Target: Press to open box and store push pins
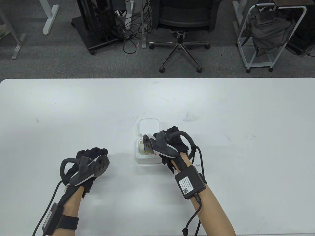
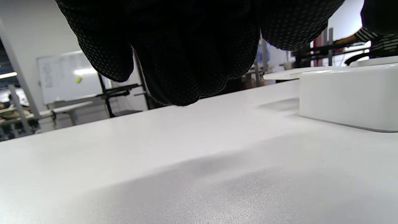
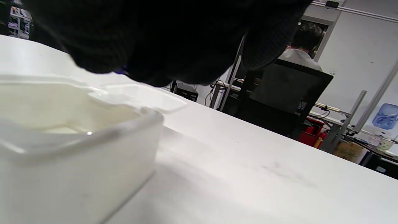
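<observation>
A white box [image 1: 147,160] stands open at the table's middle, its lid [image 1: 148,126] flipped back flat behind it. Several coloured push pins [image 1: 145,149] lie inside. My right hand [image 1: 164,145] hovers over the box's right side, its fingertips hidden under the tracker. In the right wrist view the bunched fingers [image 3: 140,62] hang just above the box rim [image 3: 93,137], pinching a small blue-purple bit [image 3: 120,72] that looks like a pin. My left hand [image 1: 94,153] rests on the table left of the box with loosely curled fingers [image 2: 174,77], holding nothing.
A small pale pin-like thing [image 1: 197,165] lies on the table by my right wrist. The box's side [image 2: 348,96] shows at the right of the left wrist view. An office chair [image 1: 183,22] and a cart [image 1: 268,34] stand beyond the table's far edge.
</observation>
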Tool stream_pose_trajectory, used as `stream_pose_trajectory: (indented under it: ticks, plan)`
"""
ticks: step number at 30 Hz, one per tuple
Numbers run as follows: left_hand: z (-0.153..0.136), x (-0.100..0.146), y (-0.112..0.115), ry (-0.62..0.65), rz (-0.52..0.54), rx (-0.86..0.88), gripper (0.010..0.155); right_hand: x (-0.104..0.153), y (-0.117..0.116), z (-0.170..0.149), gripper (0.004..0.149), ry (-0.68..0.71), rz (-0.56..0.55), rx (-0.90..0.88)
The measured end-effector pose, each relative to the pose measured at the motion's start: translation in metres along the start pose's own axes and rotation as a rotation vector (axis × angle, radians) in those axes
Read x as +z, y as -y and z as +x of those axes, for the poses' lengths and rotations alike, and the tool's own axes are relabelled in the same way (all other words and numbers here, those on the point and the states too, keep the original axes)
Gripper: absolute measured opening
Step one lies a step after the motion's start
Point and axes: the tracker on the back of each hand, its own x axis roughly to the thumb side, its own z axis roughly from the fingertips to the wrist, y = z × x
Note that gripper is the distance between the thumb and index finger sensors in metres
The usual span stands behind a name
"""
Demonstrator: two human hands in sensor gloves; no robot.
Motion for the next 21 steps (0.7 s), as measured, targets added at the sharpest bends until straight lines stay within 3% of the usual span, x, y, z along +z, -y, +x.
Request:
stream_pose_trajectory:
  ticks: [13,21]
  plan:
    - [0.001,0.0,0.0,0.006,0.002,0.003,0.052,-0.005,-0.003,0.019,0.043,0.032,0.038,0.0]
    - [0.002,0.0,0.0,0.006,0.001,0.005,0.052,0.0,0.0,0.008,0.052,0.019,0.035,-0.013]
